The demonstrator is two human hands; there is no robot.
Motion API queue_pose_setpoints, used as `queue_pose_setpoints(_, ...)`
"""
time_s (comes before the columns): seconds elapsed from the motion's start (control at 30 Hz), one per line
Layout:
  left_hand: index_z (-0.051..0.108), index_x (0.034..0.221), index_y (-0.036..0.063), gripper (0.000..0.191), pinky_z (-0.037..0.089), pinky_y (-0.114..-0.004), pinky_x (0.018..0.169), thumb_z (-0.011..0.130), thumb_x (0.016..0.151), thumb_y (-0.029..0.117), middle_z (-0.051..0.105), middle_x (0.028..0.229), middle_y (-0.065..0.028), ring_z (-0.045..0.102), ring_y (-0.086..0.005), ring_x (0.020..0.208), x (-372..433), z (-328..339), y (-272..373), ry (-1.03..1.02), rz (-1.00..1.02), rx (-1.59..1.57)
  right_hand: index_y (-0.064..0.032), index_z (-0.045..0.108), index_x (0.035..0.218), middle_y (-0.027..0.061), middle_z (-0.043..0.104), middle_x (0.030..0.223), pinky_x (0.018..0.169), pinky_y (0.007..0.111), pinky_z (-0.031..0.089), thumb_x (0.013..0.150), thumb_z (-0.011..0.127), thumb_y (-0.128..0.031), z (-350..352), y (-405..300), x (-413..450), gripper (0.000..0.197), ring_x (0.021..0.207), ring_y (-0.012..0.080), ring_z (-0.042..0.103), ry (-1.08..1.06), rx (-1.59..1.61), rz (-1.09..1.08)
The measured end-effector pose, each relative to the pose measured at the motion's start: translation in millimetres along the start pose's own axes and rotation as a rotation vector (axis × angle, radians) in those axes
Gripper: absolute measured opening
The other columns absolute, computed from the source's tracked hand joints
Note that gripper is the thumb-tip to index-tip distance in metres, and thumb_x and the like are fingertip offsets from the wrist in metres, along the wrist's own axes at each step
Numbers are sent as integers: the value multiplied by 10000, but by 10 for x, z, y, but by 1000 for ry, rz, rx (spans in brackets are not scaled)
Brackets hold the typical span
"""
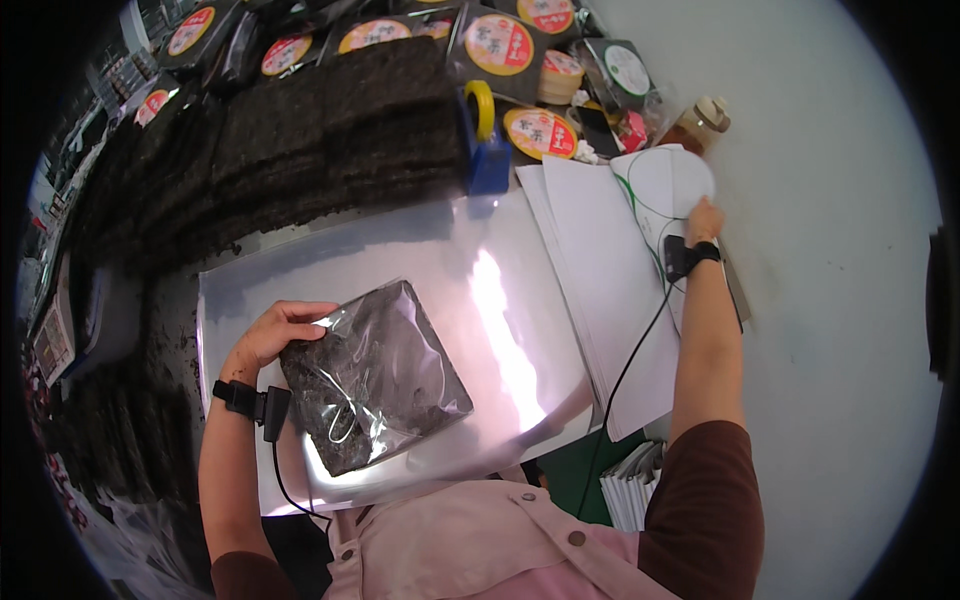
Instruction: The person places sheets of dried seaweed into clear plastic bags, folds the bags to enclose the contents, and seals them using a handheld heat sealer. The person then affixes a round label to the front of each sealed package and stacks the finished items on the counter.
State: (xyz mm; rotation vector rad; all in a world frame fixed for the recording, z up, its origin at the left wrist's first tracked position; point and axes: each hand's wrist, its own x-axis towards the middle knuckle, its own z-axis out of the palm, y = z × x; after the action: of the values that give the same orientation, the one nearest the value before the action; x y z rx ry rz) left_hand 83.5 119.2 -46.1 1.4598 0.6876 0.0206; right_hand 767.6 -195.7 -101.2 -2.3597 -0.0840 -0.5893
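Observation:
A square stack of dark dried seaweed sheets in clear plastic film lies tilted over a large sheet of clear film. My left hand grips its upper left corner, thumb on top and fingers at the far edge. Out to the right, my right hand touches the edge of a round white disc; its fingers are bent and partly hidden, so its grip cannot be told. The disc lies over white paper sheets, near thin green loops. Both wrists wear black straps with cabled devices.
Tall piles of dark seaweed sheets stand behind and at left. A blue tape dispenser with yellow tape stands beside them. Wrapped packs with round labels, a phone and a lidded bottle are at the back right.

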Motion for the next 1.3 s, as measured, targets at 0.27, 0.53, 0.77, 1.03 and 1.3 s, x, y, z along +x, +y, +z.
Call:
queue_pose_setpoints(0.27,610,1193,8,405,438,-237,858,657,797,83,673,1004,-53,593,-109,894,48,69,6,-4,65,16,64,533,893,190,599,829,587,439,536,962,388,-317,-1096,63,100,413,773,326,628,56,866,333)
queue_pose_setpoints(0.53,639,1178,78,404,434,-235,768,696,790,174,635,870,-14,565,-113,808,139,-15,-80,-13,86,111,110,450,1114,196,553,1098,902,449,525,1009,331,-238,-1617,-1136,-1633,383,983,271,604,-453,1221,-49)
queue_pose_setpoints(0.77,614,1177,21,431,455,-303,908,683,826,260,653,1086,-107,598,-182,1027,-98,-57,124,211,159,431,-12,477,1222,239,478,1276,979,393,426,909,515,-151,-2009,-1806,-3593,345,1188,368,492,-953,631,-768)
queue_pose_setpoints(1.03,638,969,13,227,500,-274,776,703,785,128,667,921,-53,614,-144,876,-214,353,419,127,322,351,-60,593,1121,288,393,1346,1038,460,364,748,673,-36,-2119,-1951,-4266,383,1286,458,349,-1136,447,-1234)
queue_pose_setpoints(1.3,677,714,20,173,480,-267,610,710,774,179,632,719,-61,581,-143,648,-13,449,261,435,311,662,-79,598,1115,289,412,1321,1005,473,394,769,686,-97,-2046,-1955,-4355,357,1258,454,384,-1121,413,-1270)
